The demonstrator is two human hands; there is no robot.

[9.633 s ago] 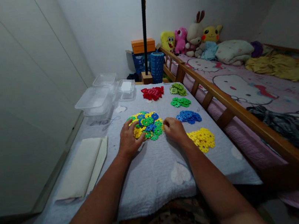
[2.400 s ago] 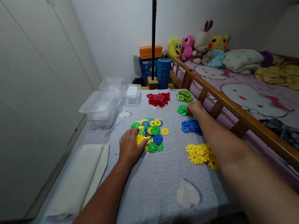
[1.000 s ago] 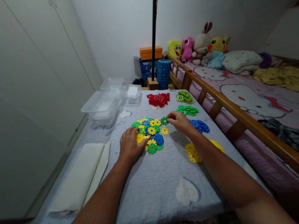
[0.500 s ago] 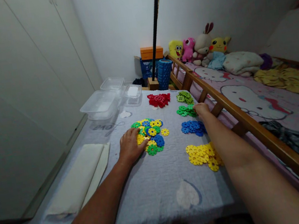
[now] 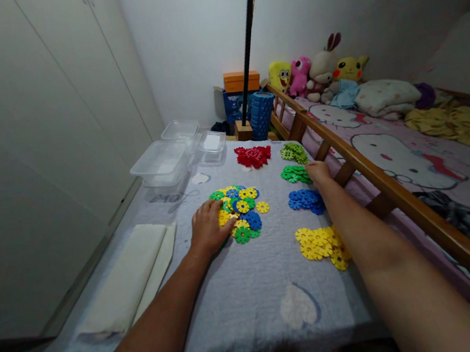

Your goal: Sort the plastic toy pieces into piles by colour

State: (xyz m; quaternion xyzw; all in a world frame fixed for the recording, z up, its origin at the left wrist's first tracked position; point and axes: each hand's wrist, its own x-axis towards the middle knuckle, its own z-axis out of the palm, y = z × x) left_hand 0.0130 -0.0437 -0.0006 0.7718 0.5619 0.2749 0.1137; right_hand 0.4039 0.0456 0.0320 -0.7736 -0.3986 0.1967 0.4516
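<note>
My left hand lies against the left side of a mixed pile of flower-shaped plastic discs in yellow, blue and green. Its thumb and fingers are apart on the discs. At the right side of a green disc pile, my right hand has its fingers drawn together. Whatever is between those fingertips is hidden. Nearer me than the green pile are blue discs and a larger spread of yellow discs, partly behind my right forearm. Light green discs and red discs lie farther back.
Clear plastic containers stand at the back left of the cloth-covered table. A folded cream cloth lies at the left. The wooden bed rail runs along the right edge. A black pole rises behind the table.
The whole view has shifted slightly, so things appear a little farther right. My left hand stays at the mixed pile, and my right hand stays by the green discs.
</note>
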